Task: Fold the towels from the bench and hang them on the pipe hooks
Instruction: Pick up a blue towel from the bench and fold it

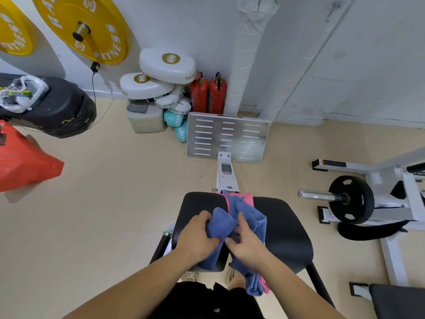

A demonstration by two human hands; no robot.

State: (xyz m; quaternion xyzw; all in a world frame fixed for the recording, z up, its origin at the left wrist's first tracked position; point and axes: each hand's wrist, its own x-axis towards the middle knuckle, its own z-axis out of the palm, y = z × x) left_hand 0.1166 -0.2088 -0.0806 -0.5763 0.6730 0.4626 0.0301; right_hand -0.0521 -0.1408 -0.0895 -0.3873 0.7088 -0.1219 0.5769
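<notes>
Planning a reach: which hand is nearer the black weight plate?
Right. The right hand, gripping the blue towel, is left of the black weight plate; the left hand, farther left.

Your blue towel (249,217) covers nearly all of the pink towel (249,199) on the worktop (284,226); only pink strips show at its far and near ends. The fingertips of your left hand (195,233) are buried in blue folds. Beyond the worktop, the pipe (243,65) runs off the top edge, and the label (226,168) on the rail (226,180) is too small to read.
</notes>
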